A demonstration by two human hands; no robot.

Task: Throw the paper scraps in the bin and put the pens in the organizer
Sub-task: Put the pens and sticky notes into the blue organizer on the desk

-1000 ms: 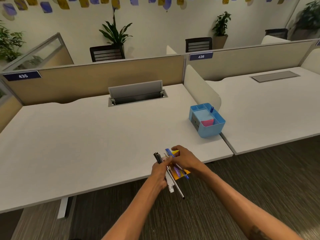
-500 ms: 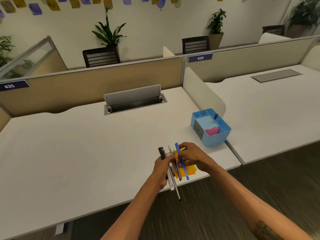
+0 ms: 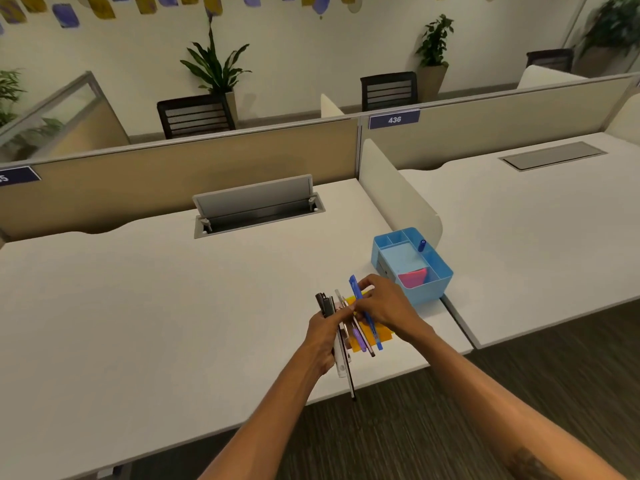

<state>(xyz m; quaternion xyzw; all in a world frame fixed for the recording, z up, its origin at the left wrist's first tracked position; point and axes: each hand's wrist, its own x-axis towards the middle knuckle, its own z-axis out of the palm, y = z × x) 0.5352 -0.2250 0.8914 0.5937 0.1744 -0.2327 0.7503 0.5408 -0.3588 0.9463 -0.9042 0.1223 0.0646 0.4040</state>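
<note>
My left hand grips a bundle of several pens, black, white and purple, over the white desk. Orange and yellow paper scraps show under the pens, held with them. My right hand pinches a blue pen at the bundle's right side. The light blue organizer stands just to the right, near the desk's corner; it holds a blue pen upright and a pink note. No bin is in view.
An open grey cable hatch sits at the back of the desk. A white divider panel rises behind the organizer, with a second desk to its right. Partition walls, chairs and plants stand beyond.
Both hands with the pens and scraps have come forward over the desk, closer to the organizer. The blue pen now stands more upright in my right fingers.
</note>
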